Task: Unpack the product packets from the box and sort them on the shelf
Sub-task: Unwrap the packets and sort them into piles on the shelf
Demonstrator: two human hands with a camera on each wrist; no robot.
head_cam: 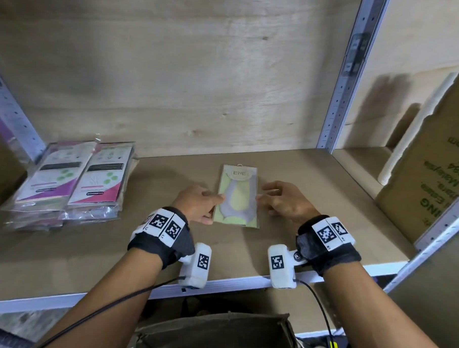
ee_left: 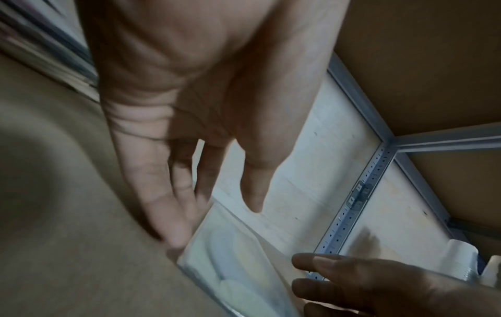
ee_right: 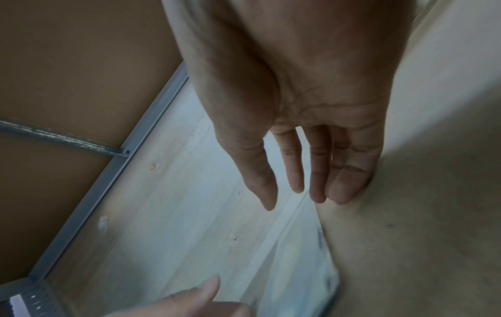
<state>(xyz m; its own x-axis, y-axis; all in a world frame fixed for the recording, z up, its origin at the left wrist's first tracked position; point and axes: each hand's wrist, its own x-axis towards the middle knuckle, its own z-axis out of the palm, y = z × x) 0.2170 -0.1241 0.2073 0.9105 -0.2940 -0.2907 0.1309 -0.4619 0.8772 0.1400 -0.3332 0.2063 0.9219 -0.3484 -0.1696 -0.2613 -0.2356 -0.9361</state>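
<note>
The shelf [head_cam: 312, 230] board looked like matt brown hardboard, smooth, with a painted metal edge. The back wall [head_cam: 174, 79] was pale plywood with visible grain. The packet [head_cam: 237, 198] and the stacked packets [head_cam: 73, 182] had glossy clear plastic wrap. The cardboard box [head_cam: 430, 182] was matt brown.

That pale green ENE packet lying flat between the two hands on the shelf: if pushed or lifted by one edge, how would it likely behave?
The ENE packet looks thin and flat, so probably light. Its glossy clear sleeve on the smooth shelf board suggests it would slide easily rather than tip or roll. Lifted by one edge it would likely flex somewhat; the printed backing card may keep it fairly stiff.
</note>
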